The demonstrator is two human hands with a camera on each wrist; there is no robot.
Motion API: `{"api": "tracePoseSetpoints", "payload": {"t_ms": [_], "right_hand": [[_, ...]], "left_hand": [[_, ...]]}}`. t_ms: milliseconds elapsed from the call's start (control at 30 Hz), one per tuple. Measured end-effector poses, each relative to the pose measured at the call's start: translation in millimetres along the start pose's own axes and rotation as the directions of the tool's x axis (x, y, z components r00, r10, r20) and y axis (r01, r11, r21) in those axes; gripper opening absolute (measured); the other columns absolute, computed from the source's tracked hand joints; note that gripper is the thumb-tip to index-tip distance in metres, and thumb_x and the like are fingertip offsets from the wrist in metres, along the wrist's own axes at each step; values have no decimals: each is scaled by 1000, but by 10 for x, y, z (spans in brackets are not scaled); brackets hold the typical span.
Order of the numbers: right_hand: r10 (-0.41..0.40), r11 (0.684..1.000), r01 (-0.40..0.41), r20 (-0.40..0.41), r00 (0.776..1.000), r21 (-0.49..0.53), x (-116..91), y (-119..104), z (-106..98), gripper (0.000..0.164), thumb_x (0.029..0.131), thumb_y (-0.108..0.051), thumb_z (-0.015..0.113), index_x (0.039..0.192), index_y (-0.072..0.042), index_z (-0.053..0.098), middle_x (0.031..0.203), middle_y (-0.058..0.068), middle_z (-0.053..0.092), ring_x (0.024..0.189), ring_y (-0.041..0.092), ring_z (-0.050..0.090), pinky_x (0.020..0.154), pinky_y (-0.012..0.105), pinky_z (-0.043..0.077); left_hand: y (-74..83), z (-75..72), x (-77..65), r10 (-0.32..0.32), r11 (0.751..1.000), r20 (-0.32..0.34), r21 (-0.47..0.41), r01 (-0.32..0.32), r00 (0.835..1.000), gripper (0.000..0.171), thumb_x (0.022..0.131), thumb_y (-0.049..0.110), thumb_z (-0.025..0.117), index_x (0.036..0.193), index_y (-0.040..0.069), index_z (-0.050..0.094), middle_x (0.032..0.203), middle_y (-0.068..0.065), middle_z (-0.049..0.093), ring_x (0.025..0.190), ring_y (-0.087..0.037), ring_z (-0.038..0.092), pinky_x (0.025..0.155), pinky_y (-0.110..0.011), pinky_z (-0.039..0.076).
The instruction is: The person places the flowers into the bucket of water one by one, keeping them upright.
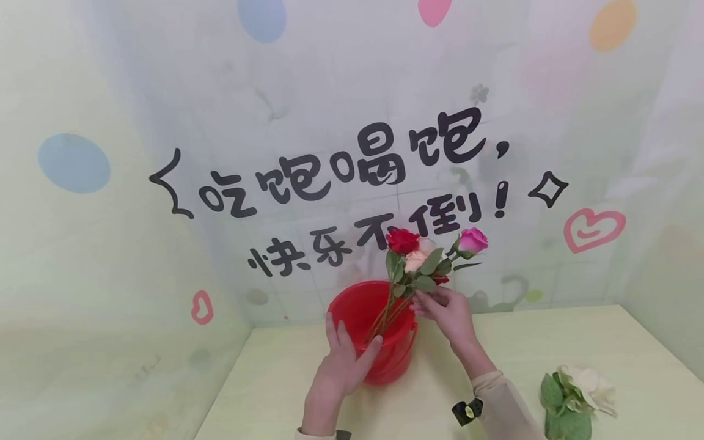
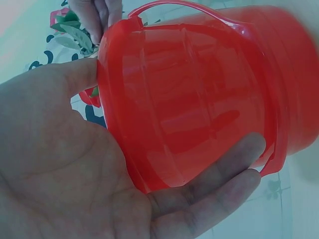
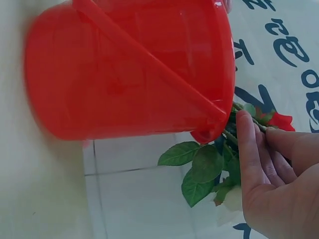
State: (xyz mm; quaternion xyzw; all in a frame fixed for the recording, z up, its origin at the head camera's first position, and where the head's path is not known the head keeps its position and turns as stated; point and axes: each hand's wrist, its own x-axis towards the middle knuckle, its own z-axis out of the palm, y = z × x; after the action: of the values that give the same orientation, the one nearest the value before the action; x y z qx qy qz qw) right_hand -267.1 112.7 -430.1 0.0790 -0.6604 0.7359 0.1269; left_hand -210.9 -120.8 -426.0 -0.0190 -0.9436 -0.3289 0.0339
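A red plastic bucket (image 1: 390, 363) stands upright on the table, its handle hanging down at the side. My left hand (image 1: 338, 366) holds the bucket near its rim, the thumb at the edge and the fingers along the outer wall. Over the rim's right side, my right hand (image 1: 453, 315) pinches the stems of several artificial roses. A red rose (image 1: 403, 240), a peach rose (image 1: 415, 261) and a magenta rose (image 1: 473, 241) show above the hand. Their stems (image 1: 387, 311) slant down into the bucket; green leaves (image 3: 208, 163) hang beside it in the right wrist view.
A cream-white flower with green leaves (image 1: 585, 391) lies on the pale table (image 1: 264, 385) at the front right. Right behind the bucket rises a backdrop (image 1: 330, 91) with black writing and coloured spots.
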Motion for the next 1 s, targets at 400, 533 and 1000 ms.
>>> {"api": "tracePoseSetpoints", "payload": {"t_ms": [400, 533, 1000], "right_hand": [[11, 1000, -11, 52, 999, 0, -41, 132, -69, 32, 103, -10, 70, 123, 15, 67, 105, 28, 75, 85, 23, 80, 80, 34, 63], [18, 999, -16, 51, 999, -30, -48, 154, -102, 33, 103, -13, 70, 122, 13, 69, 104, 24, 76, 84, 23, 79, 79, 33, 64], [78, 996, -76, 50, 996, -45, -150, 262, -158, 29, 104, -10, 66, 118, 15, 69, 100, 23, 76, 82, 23, 77, 78, 34, 64]], "left_hand": [[12, -9, 9, -1, 1000, 7, 6, 1, 1000, 116, 93, 61, 68, 164, -8, 8, 160, -29, 29, 84, -31, 71, 75, -54, 64], [14, -16, 13, 6, 1000, 6, 9, -6, 1000, 116, 93, 62, 66, 164, -9, 8, 160, -30, 29, 84, -32, 71, 75, -53, 64], [2, 3, 34, -10, 1000, -4, -3, 10, 1000, 118, 92, 60, 70, 164, -6, 5, 153, -29, 40, 91, -34, 71, 75, -54, 64]]}}
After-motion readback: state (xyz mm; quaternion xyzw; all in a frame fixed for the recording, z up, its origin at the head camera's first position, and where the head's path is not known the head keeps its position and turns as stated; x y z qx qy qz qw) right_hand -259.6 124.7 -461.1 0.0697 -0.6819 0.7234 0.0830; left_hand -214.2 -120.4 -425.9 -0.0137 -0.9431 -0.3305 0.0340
